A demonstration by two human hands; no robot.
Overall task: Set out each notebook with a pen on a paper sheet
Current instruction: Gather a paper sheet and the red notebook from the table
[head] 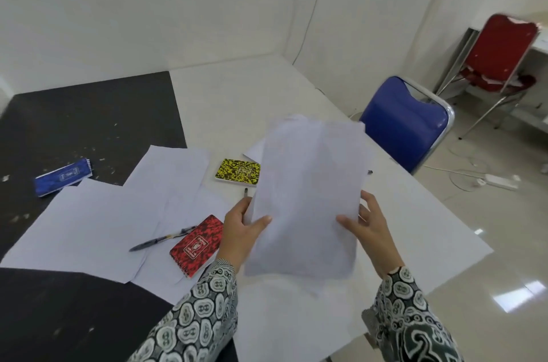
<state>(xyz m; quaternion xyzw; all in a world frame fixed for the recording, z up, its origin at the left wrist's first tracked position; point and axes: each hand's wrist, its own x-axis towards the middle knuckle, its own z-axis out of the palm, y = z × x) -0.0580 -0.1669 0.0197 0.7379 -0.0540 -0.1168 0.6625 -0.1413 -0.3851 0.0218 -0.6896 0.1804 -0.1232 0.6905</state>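
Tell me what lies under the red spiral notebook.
The red spiral notebook rests on overlapping white paper sheets, beside a dark pen. Whatever lies beneath those sheets is covered.

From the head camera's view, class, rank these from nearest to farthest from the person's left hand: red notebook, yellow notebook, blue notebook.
Left hand grips the held paper.
1. Red notebook, just left of it.
2. Yellow notebook, beyond it.
3. Blue notebook, far left on the dark mat.
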